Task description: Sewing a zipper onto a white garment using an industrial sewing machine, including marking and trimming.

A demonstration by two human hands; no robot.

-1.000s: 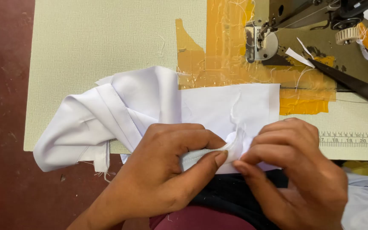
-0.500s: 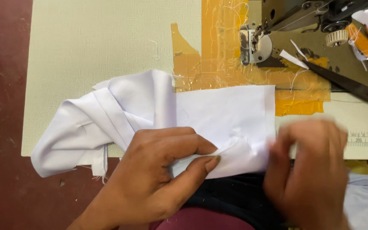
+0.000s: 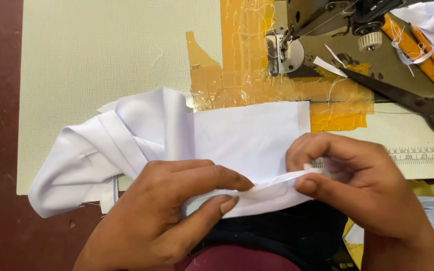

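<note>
Cloth [image 3: 247,138], white, spread flat on table [image 3: 101,55] at 7 o'clock from sewing machine [image 3: 297,30], long axis running 9 to 3, bunched at the 9 end. Near hem pinched at both ends: left hand [image 3: 161,221] with fingers [image 3: 227,203] clenched on the fold, right hand [image 3: 362,185] gripping its 3 o'clock corner. Both palms down, equally close, scissors [image 3: 408,100] lying apart at 2.

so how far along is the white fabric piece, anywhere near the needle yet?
Not at the needle. Done: white fabric lies flat on the sewing table, the rest bunched at left. In hand: left hand and right hand pinch a fold along its near edge. Left: the sewing machine's presser foot has no cloth under it; scissors lie unused.
</note>
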